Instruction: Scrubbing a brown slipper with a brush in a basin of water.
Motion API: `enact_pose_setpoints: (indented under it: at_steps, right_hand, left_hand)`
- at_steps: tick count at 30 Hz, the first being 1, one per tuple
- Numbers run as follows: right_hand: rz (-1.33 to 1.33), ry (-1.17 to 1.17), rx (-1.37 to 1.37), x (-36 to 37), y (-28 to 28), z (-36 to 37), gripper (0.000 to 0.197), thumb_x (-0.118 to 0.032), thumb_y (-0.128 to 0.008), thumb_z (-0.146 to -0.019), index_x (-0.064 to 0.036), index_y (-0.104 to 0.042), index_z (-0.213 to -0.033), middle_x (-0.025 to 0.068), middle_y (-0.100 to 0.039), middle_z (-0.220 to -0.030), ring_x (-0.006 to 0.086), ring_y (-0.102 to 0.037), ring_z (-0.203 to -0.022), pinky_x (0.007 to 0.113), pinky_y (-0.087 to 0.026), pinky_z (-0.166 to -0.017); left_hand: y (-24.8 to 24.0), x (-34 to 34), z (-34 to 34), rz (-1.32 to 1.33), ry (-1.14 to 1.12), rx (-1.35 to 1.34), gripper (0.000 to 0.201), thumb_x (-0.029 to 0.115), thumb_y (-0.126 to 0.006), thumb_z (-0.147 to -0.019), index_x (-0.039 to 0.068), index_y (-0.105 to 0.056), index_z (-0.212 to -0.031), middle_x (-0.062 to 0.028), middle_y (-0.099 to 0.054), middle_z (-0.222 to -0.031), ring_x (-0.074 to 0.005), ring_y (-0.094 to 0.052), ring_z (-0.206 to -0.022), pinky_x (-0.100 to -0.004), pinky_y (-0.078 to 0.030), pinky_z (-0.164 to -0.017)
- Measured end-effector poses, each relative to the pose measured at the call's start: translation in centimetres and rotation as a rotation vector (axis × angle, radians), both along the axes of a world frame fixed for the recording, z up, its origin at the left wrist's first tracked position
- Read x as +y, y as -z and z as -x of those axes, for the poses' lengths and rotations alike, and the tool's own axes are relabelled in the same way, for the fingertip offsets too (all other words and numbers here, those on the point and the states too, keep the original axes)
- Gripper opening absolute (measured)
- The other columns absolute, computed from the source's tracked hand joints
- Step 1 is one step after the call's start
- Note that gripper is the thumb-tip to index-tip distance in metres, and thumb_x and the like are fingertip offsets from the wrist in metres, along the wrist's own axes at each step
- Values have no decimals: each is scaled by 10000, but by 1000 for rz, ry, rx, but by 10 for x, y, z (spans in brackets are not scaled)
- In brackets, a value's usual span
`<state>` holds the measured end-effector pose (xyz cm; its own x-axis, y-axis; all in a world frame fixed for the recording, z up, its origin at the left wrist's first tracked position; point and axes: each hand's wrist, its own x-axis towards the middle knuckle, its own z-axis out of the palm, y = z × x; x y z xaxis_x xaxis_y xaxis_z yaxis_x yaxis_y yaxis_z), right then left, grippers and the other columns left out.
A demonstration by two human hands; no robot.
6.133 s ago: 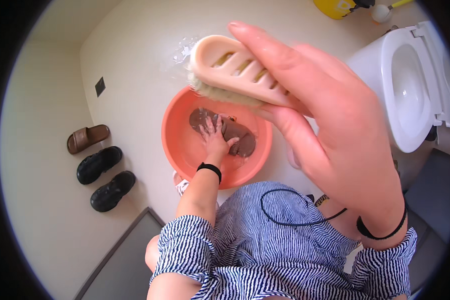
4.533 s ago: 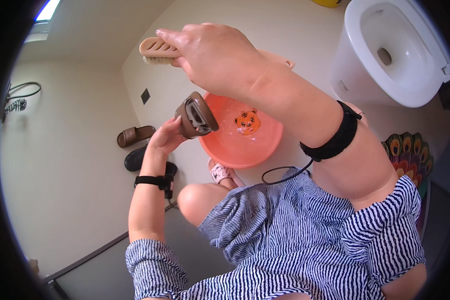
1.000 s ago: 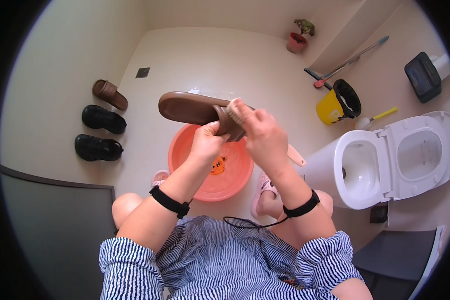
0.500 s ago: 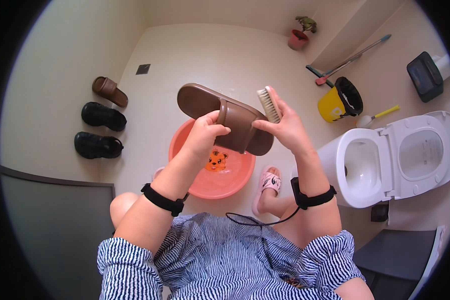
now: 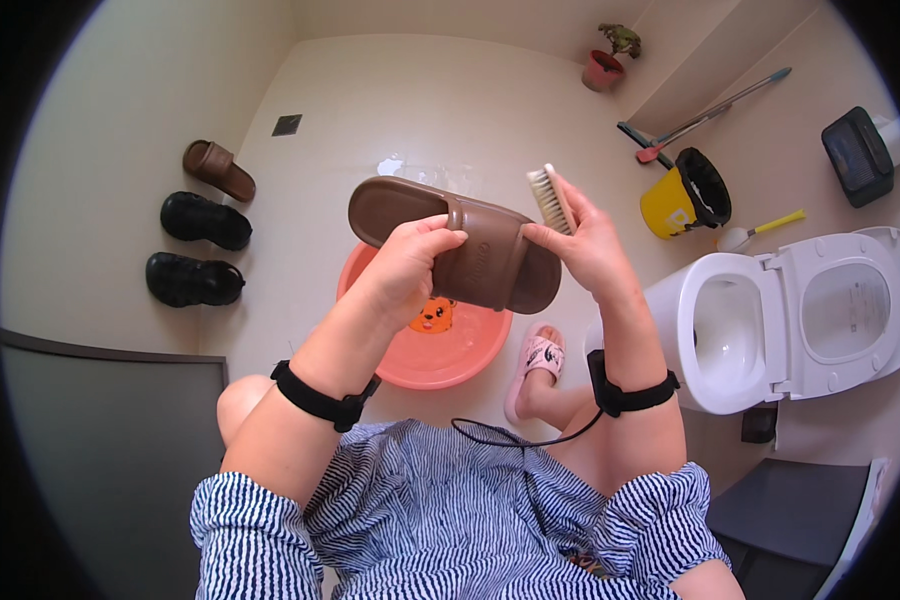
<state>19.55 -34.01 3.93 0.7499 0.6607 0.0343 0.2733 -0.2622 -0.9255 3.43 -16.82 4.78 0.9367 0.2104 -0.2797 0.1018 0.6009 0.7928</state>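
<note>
A brown slide slipper hangs tilted above a pink basin, its strap facing up toward me. My left hand grips it at the strap's left edge, thumb on top and the other fingers hidden beneath. My right hand holds a scrub brush with pale bristles facing left; its thumb touches the slipper's strap on the right. The basin holds what looks like water, and an orange cartoon animal face shows on its bottom.
Against the left wall stand another brown slipper and two black shoes. Water lies on the floor beyond the basin. On the right are an open toilet, a yellow bin, a toilet brush and a potted plant.
The slipper has rolled so that more of its strap's top faces me. My right hand and the brush have shifted slightly right. A wet patch now shows on the far floor.
</note>
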Motion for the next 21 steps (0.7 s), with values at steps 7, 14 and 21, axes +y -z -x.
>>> enact_pose_setpoints:
  at_steps: [7,14,21]
  right_hand:
    - [-26,-47,50,4,1,7,808,-163,-852,-782,-60,-467,-1485,120,-609,-1391,193,-594,-1245,305,-456,-1050]
    - [-20,-34,-6,3,-1,7,817,-169,-856,-774,-68,-468,-1485,117,-612,-1390,198,-602,-1239,311,-461,-1046]
    - [11,-14,-36,4,-3,9,821,-193,-865,-761,-90,-481,-1479,117,-619,-1383,201,-607,-1238,315,-465,-1045]
  left_hand:
    - [6,-2,-5,-175,-79,81,217,73,-569,-955,-40,-665,-1114,-119,-718,-1004,-186,-703,-913,-316,-582,-786]
    - [6,-1,-9,-214,-87,130,214,68,-576,-931,-37,-675,-1090,-114,-715,-990,-184,-695,-888,-325,-577,-783]
    - [6,-3,-10,-157,-134,143,222,55,-551,-896,-12,-686,-1058,-103,-710,-982,-186,-692,-886,-325,-572,-785]
